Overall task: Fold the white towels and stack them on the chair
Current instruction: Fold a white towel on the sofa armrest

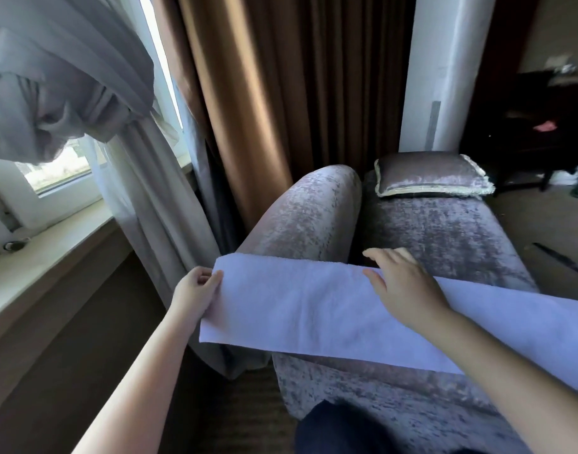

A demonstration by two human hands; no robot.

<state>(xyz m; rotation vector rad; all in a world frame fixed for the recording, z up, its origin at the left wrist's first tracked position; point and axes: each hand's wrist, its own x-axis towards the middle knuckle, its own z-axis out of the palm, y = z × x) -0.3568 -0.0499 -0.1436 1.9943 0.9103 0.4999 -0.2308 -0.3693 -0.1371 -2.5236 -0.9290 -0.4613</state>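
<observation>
White towel (297,309), folded into a long strip, lies across the grey velvet chair (445,231). Left hand (194,290) pinches its short end. Right hand (402,286) rests flat on the strip, right of that pinch, fingers straight. Beyond the flat hand, a fringed cushion (432,175) sits on the seat.

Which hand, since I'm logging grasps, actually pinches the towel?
The left hand: thumb and fingers pinch the end of the white towel. The right hand lies flat on top, fingers straight.

A towel (314,309) lies across the chair (445,231), cushion (432,175) at one o'clock, window (61,178) at ten o'clock.
</observation>
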